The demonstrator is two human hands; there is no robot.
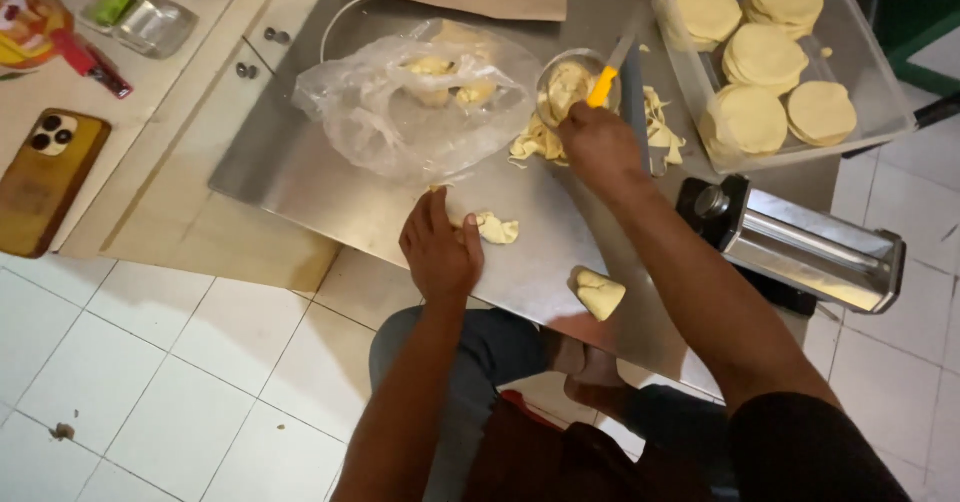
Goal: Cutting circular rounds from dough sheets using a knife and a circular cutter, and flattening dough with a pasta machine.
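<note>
Steel table [330, 197]: we note the left hand [440, 252] flat, fingers together, pressing a dough piece [495, 228] near the front edge. The right hand [600, 147] grips a yellow-handled knife [608, 77] over dough scraps [540, 142] beside a plastic bag [400, 102].

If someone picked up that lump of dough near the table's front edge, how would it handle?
The dough lump would probably feel soft and dent under the fingers: its surface shows folds and creases. It likely would not roll, since it sits as an uneven wedge. On the smooth metal table it might slide if pushed, unless it sticks.
</note>
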